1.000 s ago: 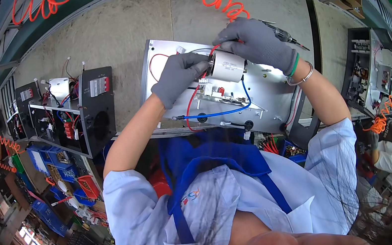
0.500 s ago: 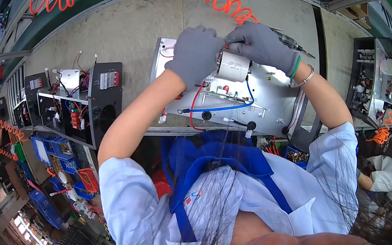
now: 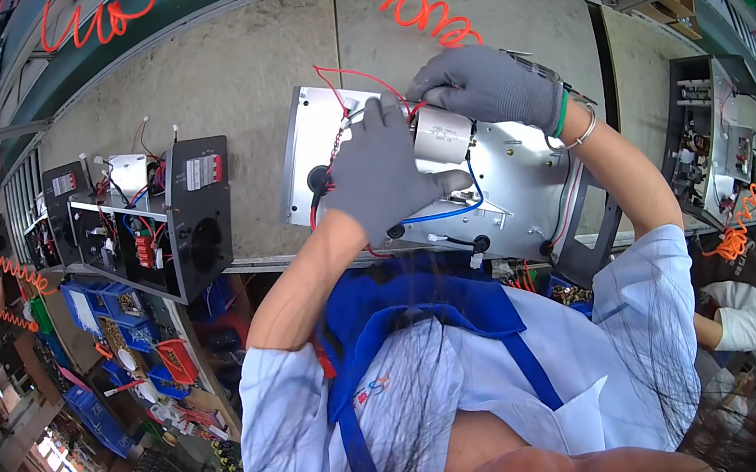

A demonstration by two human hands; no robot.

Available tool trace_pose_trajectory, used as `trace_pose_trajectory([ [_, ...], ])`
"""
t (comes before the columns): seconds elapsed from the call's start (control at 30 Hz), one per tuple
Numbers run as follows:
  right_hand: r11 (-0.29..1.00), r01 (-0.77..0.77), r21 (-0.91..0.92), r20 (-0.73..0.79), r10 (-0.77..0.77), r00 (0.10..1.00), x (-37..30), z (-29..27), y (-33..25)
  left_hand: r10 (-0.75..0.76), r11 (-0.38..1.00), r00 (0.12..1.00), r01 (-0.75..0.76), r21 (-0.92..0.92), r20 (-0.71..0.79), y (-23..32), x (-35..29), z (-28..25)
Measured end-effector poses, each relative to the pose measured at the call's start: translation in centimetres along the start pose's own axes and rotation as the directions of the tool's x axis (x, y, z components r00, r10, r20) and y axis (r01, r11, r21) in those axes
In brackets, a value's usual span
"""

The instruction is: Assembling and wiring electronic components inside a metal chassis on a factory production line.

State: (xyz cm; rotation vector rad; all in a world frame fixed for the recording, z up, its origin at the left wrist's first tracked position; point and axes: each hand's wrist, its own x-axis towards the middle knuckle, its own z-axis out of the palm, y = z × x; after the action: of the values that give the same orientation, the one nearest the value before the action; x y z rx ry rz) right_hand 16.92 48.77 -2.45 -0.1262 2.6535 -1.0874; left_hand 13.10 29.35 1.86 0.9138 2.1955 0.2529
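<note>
Both my hands wear grey gloves and work over a silver metal panel (image 3: 527,196). My left hand (image 3: 378,168) lies over the panel's middle, fingers stretched and thumb out to the right, hiding the parts beneath. A white cylindrical capacitor (image 3: 443,135) is fixed on the panel between my hands. My right hand (image 3: 491,90) is curled at the capacitor's far end, its fingertips closed on a thin red wire (image 3: 360,72). That wire loops over the panel's far edge. A blue wire (image 3: 443,215) runs from the capacitor toward my left hand.
Partly wired black-sided units (image 3: 204,217) stand on the bench (image 3: 265,49) at left, and another unit (image 3: 696,124) at right. A tool lies behind my right hand. Orange coiled hoses (image 3: 408,5) hang at the far side. Blue parts bins (image 3: 122,306) sit lower left; a person (image 3: 746,310) is at right.
My left hand has come away from the right one, moving nearer to me and spreading its fingers. A red wire loop now shows beyond the panel. The right hand stays by the capacitor.
</note>
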Motion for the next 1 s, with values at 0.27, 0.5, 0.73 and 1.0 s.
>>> trace_pose_trajectory([
  [0.27, 0.955, -0.079, 0.288, -0.090, 0.109, 0.990, -3.3, 0.3, -1.3, 0.120, 0.991, 0.876, -0.078, 0.108, -0.467, 1.0, -0.8, 6.7],
  [0.5, 0.899, -0.206, 0.386, -0.071, 0.252, 0.965, -3.8, 0.2, -1.1, 0.058, 0.987, 0.973, -0.023, 0.157, -0.223, 2.9, 0.4, 4.7],
  [0.73, 0.905, -0.251, -0.342, -0.081, 0.238, 0.968, -4.1, -5.0, 5.4, 0.142, 0.967, 0.877, -0.023, 0.256, -0.460, 2.4, 0.1, 6.5],
  [1.0, 0.618, -0.428, -0.659, 0.094, 0.633, 0.768, 0.0, 2.3, 17.7, 0.142, 0.987, 0.812, -0.077, 0.139, -0.566, 1.6, 0.1, 7.1],
])
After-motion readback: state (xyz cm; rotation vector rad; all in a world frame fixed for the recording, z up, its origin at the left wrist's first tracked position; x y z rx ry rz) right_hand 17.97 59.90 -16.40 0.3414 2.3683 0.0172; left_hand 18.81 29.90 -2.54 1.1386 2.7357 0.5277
